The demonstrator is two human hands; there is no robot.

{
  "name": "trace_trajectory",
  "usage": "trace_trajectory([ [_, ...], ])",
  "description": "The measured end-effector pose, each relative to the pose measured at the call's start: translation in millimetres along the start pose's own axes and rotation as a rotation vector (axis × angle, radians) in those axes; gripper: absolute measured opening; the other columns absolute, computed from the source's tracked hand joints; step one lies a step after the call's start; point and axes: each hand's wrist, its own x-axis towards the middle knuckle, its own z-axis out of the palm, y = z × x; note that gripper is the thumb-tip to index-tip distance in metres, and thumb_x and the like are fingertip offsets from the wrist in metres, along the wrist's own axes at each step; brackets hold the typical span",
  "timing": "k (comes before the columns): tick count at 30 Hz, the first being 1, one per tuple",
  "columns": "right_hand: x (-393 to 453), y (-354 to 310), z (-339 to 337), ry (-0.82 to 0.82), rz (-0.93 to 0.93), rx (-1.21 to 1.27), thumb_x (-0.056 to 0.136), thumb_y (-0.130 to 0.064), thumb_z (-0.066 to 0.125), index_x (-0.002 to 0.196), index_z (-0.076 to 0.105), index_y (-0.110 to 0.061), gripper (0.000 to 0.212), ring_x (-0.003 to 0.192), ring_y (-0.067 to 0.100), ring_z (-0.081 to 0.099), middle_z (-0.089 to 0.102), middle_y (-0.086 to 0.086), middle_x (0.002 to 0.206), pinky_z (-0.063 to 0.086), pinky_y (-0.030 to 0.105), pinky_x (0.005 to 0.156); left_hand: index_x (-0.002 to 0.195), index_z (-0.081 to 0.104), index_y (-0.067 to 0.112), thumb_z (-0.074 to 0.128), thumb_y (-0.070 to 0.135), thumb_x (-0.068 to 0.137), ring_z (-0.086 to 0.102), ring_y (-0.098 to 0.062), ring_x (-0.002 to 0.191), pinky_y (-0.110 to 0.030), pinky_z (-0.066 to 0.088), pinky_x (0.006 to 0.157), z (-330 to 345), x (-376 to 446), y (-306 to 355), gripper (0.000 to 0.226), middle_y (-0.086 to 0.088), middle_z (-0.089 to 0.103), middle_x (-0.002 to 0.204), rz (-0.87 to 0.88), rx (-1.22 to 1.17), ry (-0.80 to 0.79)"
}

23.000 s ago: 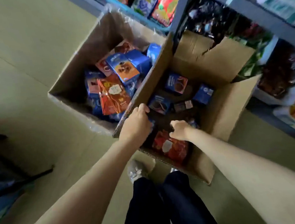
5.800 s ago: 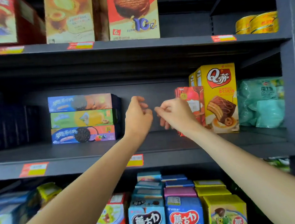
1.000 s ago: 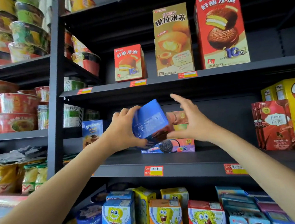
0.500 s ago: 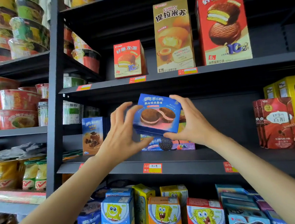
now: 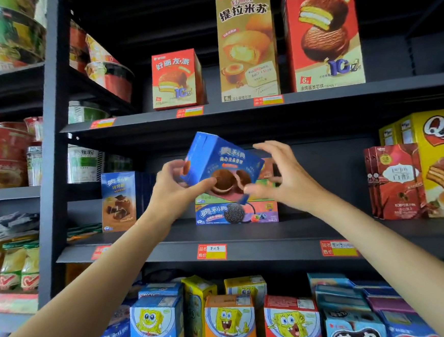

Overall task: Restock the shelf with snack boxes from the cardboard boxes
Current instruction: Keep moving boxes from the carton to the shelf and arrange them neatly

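Observation:
A blue snack box [image 5: 219, 166] with chocolate pies printed on its front hangs tilted in front of the middle shelf [image 5: 260, 235]. My left hand [image 5: 176, 192] grips its lower left corner, thumb across the front. On the box's right, my right hand [image 5: 283, 179] pinches the lower right edge, its upper fingers spread and off the box. Behind the box, a stack of flat cookie boxes [image 5: 236, 212] lies on the shelf. No cardboard box is in view.
On the same shelf a blue-and-brown box [image 5: 118, 201] stands at the left, red boxes [image 5: 394, 181] and yellow boxes [image 5: 441, 161] at the right. Tall pie boxes [image 5: 321, 31] line the upper shelf. Cartoon snack boxes [image 5: 228, 324] fill the lower one. Noodle bowls [image 5: 0, 156] fill the left rack.
The blue box has tilted, its left end rising and top face turning toward me. My right hand's upper fingers have lifted off its top edge. Both hands stay in front of the middle shelf.

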Motion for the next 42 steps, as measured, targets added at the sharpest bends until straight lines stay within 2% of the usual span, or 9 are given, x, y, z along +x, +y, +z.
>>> trace_trajectory([
  [5, 1, -12, -5, -0.051, 0.363, 0.62, 0.056, -0.052, 0.069, 0.128, 0.044, -0.026, 0.081, 0.102, 0.019, 0.063, 0.057, 0.002, 0.124, 0.056, 0.039, 0.083, 0.13, 0.035, 0.012, 0.085, 0.026, 0.056, 0.039, -0.025, 0.105, -0.038, 0.051, 0.074, 32, -24, 9, 0.091, -0.004, 0.031, 0.123, 0.736, 0.622, 0.118],
  [9, -2, -13, -13, -0.048, 0.394, 0.808, 0.063, -0.046, 0.066, 0.123, 0.054, -0.023, 0.065, 0.091, 0.016, 0.069, 0.072, 0.003, 0.105, 0.057, 0.034, 0.077, 0.131, 0.034, 0.013, 0.087, 0.021, 0.053, 0.036, -0.028, 0.105, -0.037, 0.056, 0.048, 45, -31, 12, 0.094, -0.006, 0.031, 0.125, 0.991, 0.794, 0.15],
  [14, -8, -2, -20, -0.082, 0.443, 0.913, 0.072, -0.041, 0.064, 0.124, 0.056, -0.021, 0.057, 0.089, 0.019, 0.068, 0.071, 0.006, 0.106, 0.053, 0.039, 0.084, 0.129, 0.038, 0.012, 0.08, 0.021, 0.06, 0.042, -0.026, 0.104, -0.029, 0.055, 0.057, 31, -26, 2, 0.082, -0.007, 0.036, 0.122, 1.266, 0.948, 0.084],
  [19, -2, 6, -17, 0.12, 0.292, 0.938, 0.066, -0.017, 0.067, 0.132, 0.046, -0.027, 0.07, 0.085, 0.013, 0.07, 0.072, -0.003, 0.099, 0.057, 0.026, 0.068, 0.134, 0.03, 0.02, 0.054, 0.045, 0.075, 0.043, -0.011, 0.113, -0.033, 0.054, 0.081, 30, -30, -11, 0.068, 0.006, 0.028, 0.13, 0.875, 0.531, -0.12],
  [27, 3, 9, -35, -0.026, 0.197, 0.775, 0.061, -0.004, 0.068, 0.125, 0.052, -0.03, 0.07, 0.087, 0.011, 0.068, 0.068, -0.003, 0.103, 0.055, 0.02, 0.069, 0.143, 0.019, 0.038, 0.062, 0.057, 0.062, 0.04, -0.013, 0.129, -0.031, 0.036, 0.106, 27, -12, 20, 0.094, 0.005, 0.024, 0.149, 0.077, -0.128, -0.219],
  [30, 2, 1, -44, -0.375, 0.12, 0.367, 0.065, -0.008, 0.066, 0.125, 0.054, -0.033, 0.066, 0.106, 0.008, 0.062, 0.065, -0.008, 0.119, 0.051, 0.017, 0.083, 0.141, 0.025, 0.039, 0.07, 0.047, 0.063, 0.039, -0.013, 0.13, -0.025, 0.031, 0.102, 17, -2, 36, 0.09, 0.0, 0.035, 0.146, 0.128, 0.009, -0.285],
  [34, 15, -24, -50, -0.609, 0.106, 0.122, 0.069, -0.015, 0.069, 0.127, 0.051, -0.035, 0.064, 0.108, 0.006, 0.061, 0.06, -0.002, 0.125, 0.051, 0.018, 0.082, 0.127, 0.047, 0.028, 0.079, 0.035, 0.066, 0.061, -0.019, 0.112, -0.041, 0.043, 0.103, 13, 11, 49, 0.07, -0.004, 0.064, 0.121, -0.075, 0.08, -0.847],
  [37, 19, -33, -56, -0.595, 0.146, 0.145, 0.075, -0.025, 0.063, 0.123, 0.054, -0.032, 0.049, 0.099, 0.011, 0.066, 0.066, 0.001, 0.115, 0.052, 0.019, 0.077, 0.119, 0.055, 0.023, 0.086, 0.034, 0.054, 0.065, -0.022, 0.104, -0.042, 0.049, 0.096, 14, 13, 47, 0.073, -0.004, 0.068, 0.113, -0.171, -0.03, -0.969],
  [42, 8, -7, -70, -0.237, 0.374, 0.729, 0.083, -0.061, 0.048, 0.114, 0.058, -0.018, 0.054, 0.077, 0.021, 0.068, 0.069, 0.01, 0.094, 0.053, 0.031, 0.068, 0.092, 0.073, 0.019, 0.09, 0.04, 0.044, 0.071, -0.014, 0.076, -0.031, 0.059, 0.069, 14, 11, 22, 0.055, -0.002, 0.074, 0.089, -0.302, -0.56, -0.734],
])
